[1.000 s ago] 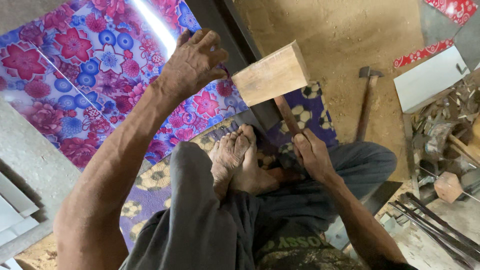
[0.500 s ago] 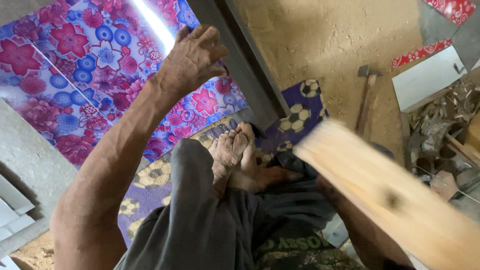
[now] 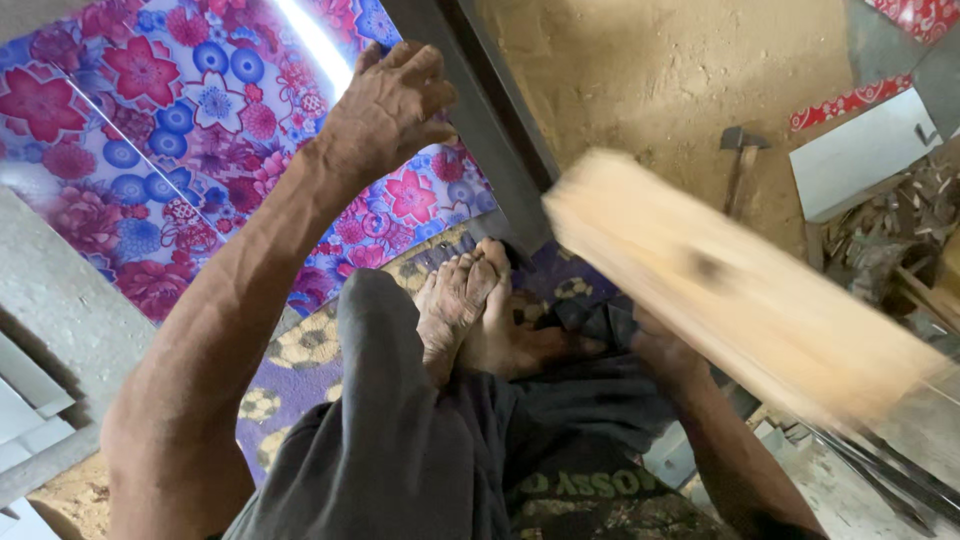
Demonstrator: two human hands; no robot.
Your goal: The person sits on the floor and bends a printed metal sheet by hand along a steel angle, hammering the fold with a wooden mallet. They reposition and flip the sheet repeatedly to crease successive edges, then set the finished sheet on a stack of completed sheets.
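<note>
My left hand (image 3: 390,105) presses with bent fingers on a flowered sheet (image 3: 150,130), right at the edge of a long grey metal bar (image 3: 490,120) that runs across it. My right hand (image 3: 665,355) is shut on the handle of a wooden mallet. Its big pale block head (image 3: 740,280) is blurred with motion, raised close to the camera at the right. The block hides most of that hand. My bare feet (image 3: 470,310) are crossed on a patterned mat, just below the bar's near end.
A small hammer (image 3: 742,160) lies on the sandy ground beyond the bar. A white panel (image 3: 860,150) and a heap of scrap pieces (image 3: 900,240) lie at the right. Pale grey slabs (image 3: 40,300) lie along the left.
The wooden mallet head rose from the bar toward the camera, then swung up and left in view, back toward the bar. My left hand has stayed on the sheet.
</note>
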